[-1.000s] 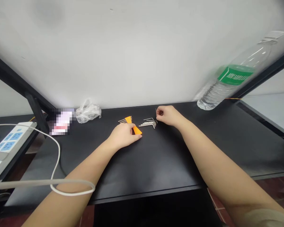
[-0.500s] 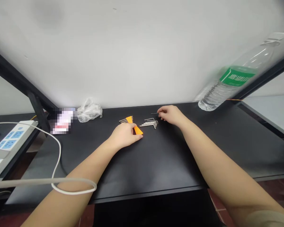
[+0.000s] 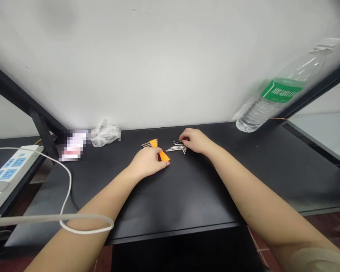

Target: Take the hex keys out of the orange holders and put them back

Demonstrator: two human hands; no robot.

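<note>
An orange hex-key holder [image 3: 159,150] lies on the black table [image 3: 187,189] with a few keys stuck in its far end. My left hand [image 3: 147,162] rests on the holder's near end with curled fingers, pressing it down. Just to the right lies a row of several loose silver hex keys [image 3: 176,148]. My right hand [image 3: 194,140] is at the far right end of that row, fingers pinched together on a thin key among them.
A crumpled clear plastic bag [image 3: 105,133] and a blurred small packet [image 3: 73,145] lie at the back left. A clear water bottle [image 3: 277,94] with a green label stands at the back right. A white power strip [image 3: 5,173] and its cable [image 3: 65,219] sit at the left.
My right hand, which held a thin key up and away from the row, has moved left and down onto the loose keys. My left hand has stayed on the holder.
</note>
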